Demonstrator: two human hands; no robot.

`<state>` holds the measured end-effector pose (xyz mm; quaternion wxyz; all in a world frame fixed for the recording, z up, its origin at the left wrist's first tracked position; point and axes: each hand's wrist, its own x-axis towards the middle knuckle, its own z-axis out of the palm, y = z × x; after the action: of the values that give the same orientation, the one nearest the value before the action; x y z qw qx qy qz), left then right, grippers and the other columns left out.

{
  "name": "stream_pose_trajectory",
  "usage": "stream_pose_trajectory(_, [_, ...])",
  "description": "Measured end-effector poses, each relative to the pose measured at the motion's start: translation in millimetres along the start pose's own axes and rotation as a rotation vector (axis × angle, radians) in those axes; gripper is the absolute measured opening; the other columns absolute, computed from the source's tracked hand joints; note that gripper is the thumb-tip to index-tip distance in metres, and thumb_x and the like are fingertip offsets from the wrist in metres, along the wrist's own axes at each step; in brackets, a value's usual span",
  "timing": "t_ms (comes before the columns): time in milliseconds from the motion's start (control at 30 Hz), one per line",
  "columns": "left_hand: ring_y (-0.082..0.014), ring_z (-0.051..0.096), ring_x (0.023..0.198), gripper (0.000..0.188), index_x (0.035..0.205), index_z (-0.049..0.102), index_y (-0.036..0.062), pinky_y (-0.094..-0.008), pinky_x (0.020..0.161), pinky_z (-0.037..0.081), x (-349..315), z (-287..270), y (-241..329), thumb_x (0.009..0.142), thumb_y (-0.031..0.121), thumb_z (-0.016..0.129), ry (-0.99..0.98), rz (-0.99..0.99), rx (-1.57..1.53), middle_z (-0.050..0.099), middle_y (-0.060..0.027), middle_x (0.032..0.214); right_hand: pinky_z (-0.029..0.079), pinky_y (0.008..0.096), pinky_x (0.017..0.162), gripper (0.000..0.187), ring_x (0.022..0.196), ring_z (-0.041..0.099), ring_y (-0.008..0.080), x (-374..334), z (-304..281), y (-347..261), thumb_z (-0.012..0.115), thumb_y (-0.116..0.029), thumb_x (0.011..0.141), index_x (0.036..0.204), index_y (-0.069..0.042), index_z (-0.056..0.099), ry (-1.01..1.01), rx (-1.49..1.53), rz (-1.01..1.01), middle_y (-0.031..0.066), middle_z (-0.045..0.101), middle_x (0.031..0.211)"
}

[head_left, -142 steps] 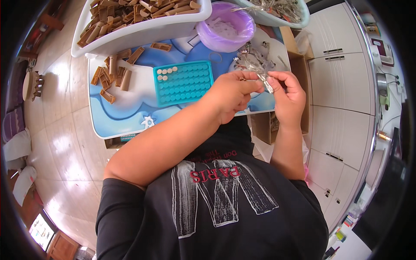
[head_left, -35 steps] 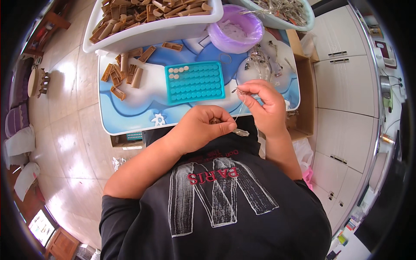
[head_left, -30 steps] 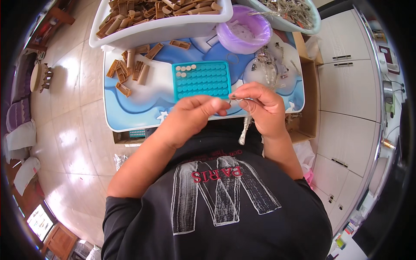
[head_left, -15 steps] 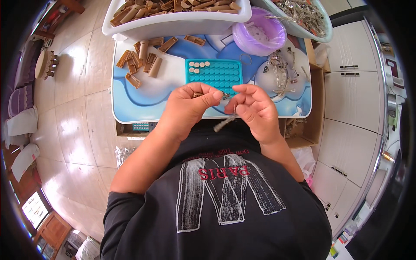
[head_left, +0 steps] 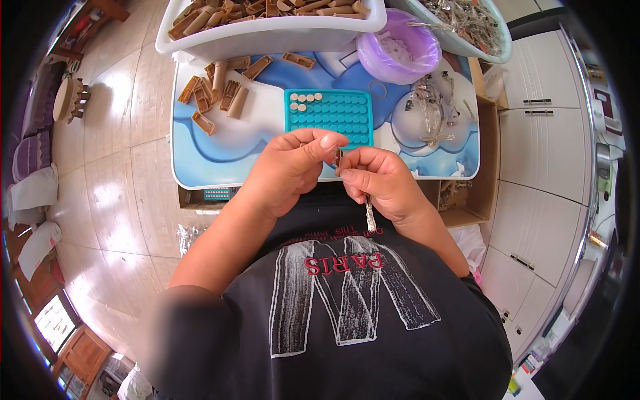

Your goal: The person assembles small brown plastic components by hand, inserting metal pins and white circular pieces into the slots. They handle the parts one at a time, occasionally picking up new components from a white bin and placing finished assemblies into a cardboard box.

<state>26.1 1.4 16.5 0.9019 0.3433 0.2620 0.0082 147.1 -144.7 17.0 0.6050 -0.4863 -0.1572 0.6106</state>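
Note:
My left hand is closed in a pinch on a small brown plastic casing, whose open end shows past the fingertips. Right beside it, my right hand pinches a thin wire assembly, its fingertips close against the casing. A whitish bundled wire end hangs below the right palm; the part between the fingertips is hidden. Just beyond both hands lies a teal tray with rows of round cups. Several small white discs sit in its far left corner.
Loose brown casings lie at the table's left, and wire assemblies at its right. Behind stand a white bin of casings, a purple lined bowl with white bits and a pale green basket of wires. A rubber band lies beside the tray.
My right hand has drawn in toward the left and its fingers have closed together. The wire bundle has swung from slanting left to hanging down. The casing now shows between both hands.

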Motion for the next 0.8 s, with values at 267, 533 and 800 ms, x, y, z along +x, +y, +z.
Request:
stream_pose_trajectory(267, [-0.0013,0.031,0.045,0.032,0.112,0.058,-0.0015,-0.0166,0.039,0.021,-2,-13,-4,0.092,0.023,0.055,-0.270,0.023,-0.131,0.056,0.0007,0.076,0.034,0.0227,0.049,0.008,0.054,0.046,0.0060,3,-5,3,0.059,-0.010,0.087,0.089,-0.002,0.058,-0.201,0.430,0.134,-0.0009,0.050,0.063])
stream_pose_trajectory(533, [-0.0016,0.031,0.043,0.021,0.096,0.059,0.0013,-0.0169,0.038,0.022,0,-12,-7,0.086,0.019,0.063,-0.128,0.012,-0.088,0.056,0.0009,0.074,0.043,0.0235,0.068,0.012,0.074,0.058,0.0147,6,7,10,0.063,-0.007,0.084,0.094,-0.001,0.059,0.184,-0.124,-0.222,0.0054,0.061,0.082])
stream_pose_trajectory(800, [-0.0011,0.032,0.044,0.017,0.088,0.061,0.0047,-0.0185,0.037,0.020,2,-9,-9,0.083,0.019,0.068,-0.056,0.024,-0.123,0.060,-0.0005,0.074,0.047,0.0306,0.059,0.020,0.070,0.059,0.0240,9,15,2,0.069,0.004,0.072,0.090,0.000,0.060,0.298,-0.932,-0.935,0.0116,0.061,0.083])
